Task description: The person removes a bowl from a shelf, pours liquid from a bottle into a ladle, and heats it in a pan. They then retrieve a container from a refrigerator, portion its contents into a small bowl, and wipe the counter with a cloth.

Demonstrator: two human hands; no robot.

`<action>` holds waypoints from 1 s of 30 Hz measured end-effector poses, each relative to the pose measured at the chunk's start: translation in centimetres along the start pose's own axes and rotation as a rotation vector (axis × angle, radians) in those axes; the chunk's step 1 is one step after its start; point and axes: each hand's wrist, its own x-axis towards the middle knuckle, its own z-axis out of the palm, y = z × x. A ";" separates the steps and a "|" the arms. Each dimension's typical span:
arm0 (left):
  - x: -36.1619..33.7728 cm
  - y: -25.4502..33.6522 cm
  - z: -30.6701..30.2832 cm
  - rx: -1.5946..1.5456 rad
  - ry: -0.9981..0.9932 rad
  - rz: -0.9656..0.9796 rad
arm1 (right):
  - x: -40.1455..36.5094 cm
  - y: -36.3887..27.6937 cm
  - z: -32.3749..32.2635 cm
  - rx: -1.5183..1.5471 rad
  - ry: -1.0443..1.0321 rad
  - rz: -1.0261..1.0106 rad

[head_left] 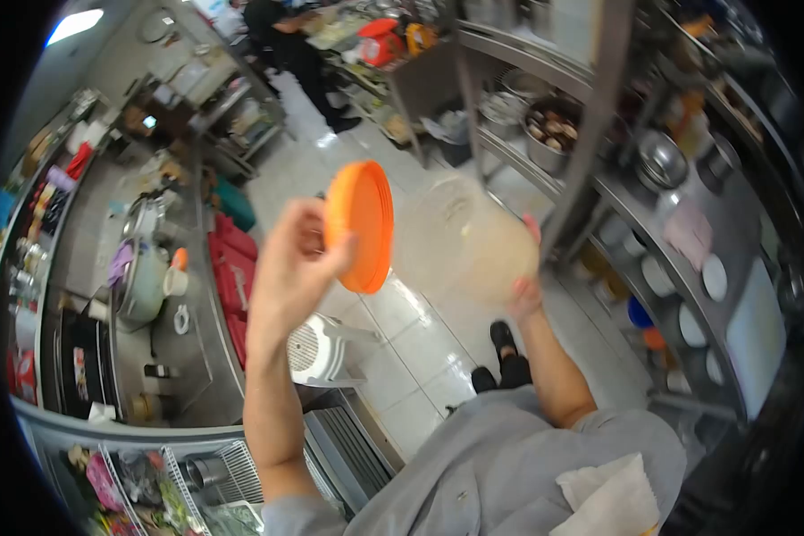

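Observation:
An orange round lid (pixel 363 227) is pinched in my left hand (pixel 299 255), turned on its edge so its ridged inner side faces right. My right hand (pixel 527 295) holds a large translucent plastic container (pixel 464 241) at its right side. The container is tilted and somewhat blurred, and what it may hold cannot be made out. A small gap separates lid and container. Both are in the air above the tiled floor (pixel 393 313).
Steel shelves (pixel 581 80) with pots and bowls stand on the right. A white stool (pixel 317 350) is below my left arm. On the left runs a steel counter (pixel 201 357). An open drawer or cooler with food lies at the lower left. Another person (pixel 299 58) stands farther back.

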 end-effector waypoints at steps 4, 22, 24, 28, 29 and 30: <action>-1.2 -3.2 4.6 0.137 -0.135 -0.080 | -4.4 -6.2 -4.6 0.120 0.139 0.053; -4.1 -8.6 30.0 0.475 -0.316 -0.147 | -11.8 -17.4 -6.8 -0.905 0.341 0.194; -5.2 -8.2 30.7 0.461 -0.314 -0.149 | -10.8 -10.6 -8.7 -1.219 0.392 0.193; -8.2 -8.7 31.8 0.372 -0.359 -0.178 | -8.7 -5.7 -12.7 -1.253 0.464 0.192; -8.5 -8.7 31.9 0.366 -0.368 -0.211 | -8.6 -5.2 -13.0 -1.221 0.443 0.209; -8.5 -8.5 32.1 0.354 -0.374 -0.239 | -8.3 -5.0 -13.6 -1.196 0.420 0.221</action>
